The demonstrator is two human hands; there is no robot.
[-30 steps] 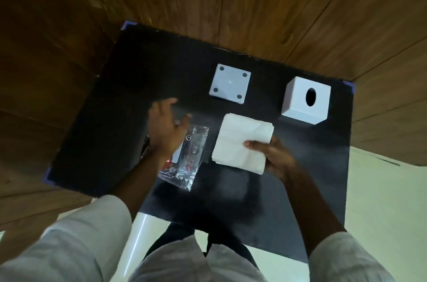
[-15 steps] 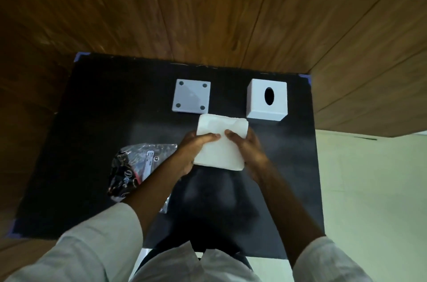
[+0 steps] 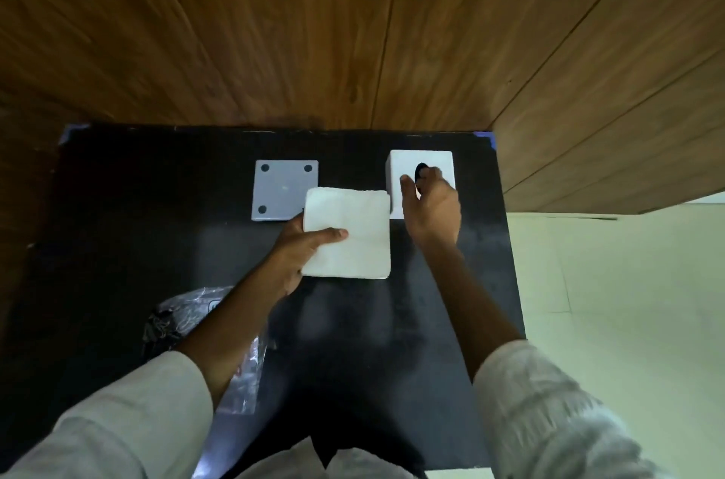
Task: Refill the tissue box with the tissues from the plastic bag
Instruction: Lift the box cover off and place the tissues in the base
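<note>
My left hand [image 3: 300,249] holds a thick square stack of white tissues [image 3: 353,239] by its left edge, thumb on top, just above the black mat. The white cube tissue box [image 3: 404,164] stands at the mat's far right with its dark oval hole facing up. My right hand [image 3: 431,211] is on top of the box, thumb to the left of the hole and fingertips at the hole's edge, hiding the box's near right part. The crumpled clear plastic bag [image 3: 184,317] lies near left, partly under my left forearm.
A grey square panel [image 3: 280,188] with dark dots at its corners lies flat left of the box; the tissues overlap its near right corner. A black mat [image 3: 137,223] covers the work surface. Wooden panelling rises behind it, and pale floor [image 3: 627,302] lies to the right.
My right hand let go of the tissue stack and went forward and right onto the tissue box. My left hand left the plastic bag, took the stack and now carries it alone.
</note>
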